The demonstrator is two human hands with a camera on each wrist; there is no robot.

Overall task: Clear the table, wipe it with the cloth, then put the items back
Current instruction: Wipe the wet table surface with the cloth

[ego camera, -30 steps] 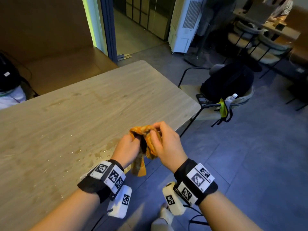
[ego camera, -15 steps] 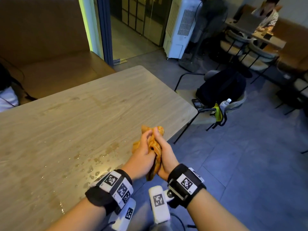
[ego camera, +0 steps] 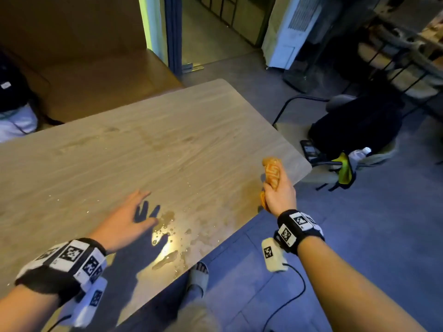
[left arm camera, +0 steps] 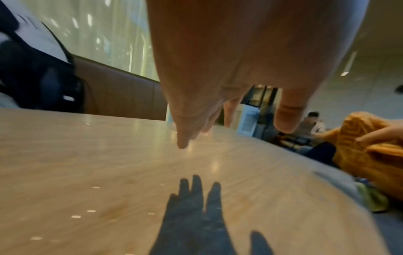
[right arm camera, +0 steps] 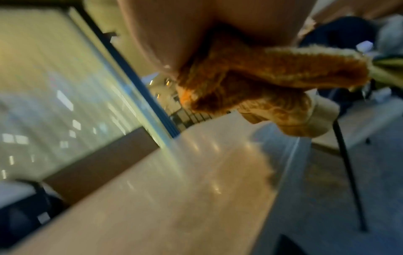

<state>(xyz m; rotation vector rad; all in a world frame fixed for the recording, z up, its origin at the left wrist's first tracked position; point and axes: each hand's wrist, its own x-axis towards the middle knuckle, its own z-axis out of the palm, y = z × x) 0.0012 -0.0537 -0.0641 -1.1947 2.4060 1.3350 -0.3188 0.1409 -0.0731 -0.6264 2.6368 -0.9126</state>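
The orange cloth (ego camera: 272, 170) is bunched up in my right hand (ego camera: 278, 191), which grips it in a fist just above the table's near right corner; the right wrist view shows the cloth (right arm camera: 261, 82) hanging out below the palm. My left hand (ego camera: 127, 215) hovers over the wooden table (ego camera: 119, 152) with fingers spread and nothing in it, casting a shadow on the top. Its fingers (left arm camera: 185, 131) point down toward the table (left arm camera: 109, 163) in the left wrist view, where the cloth (left arm camera: 366, 146) shows at the right. Water drops and puddles (ego camera: 167, 236) lie near the front edge.
A chair with a black backpack (ego camera: 357, 125), a water bottle (ego camera: 358, 153) and a yellow-green item stands right of the table. A brown bench (ego camera: 96, 77) runs behind it, with a dark bag (ego camera: 12, 92) at the left. My sandalled foot (ego camera: 197, 279) is below the front edge.
Both hands were wringing the cloth together off the table's edge. Now the left hand has let go and moved left over the table, and the right alone holds the cloth.
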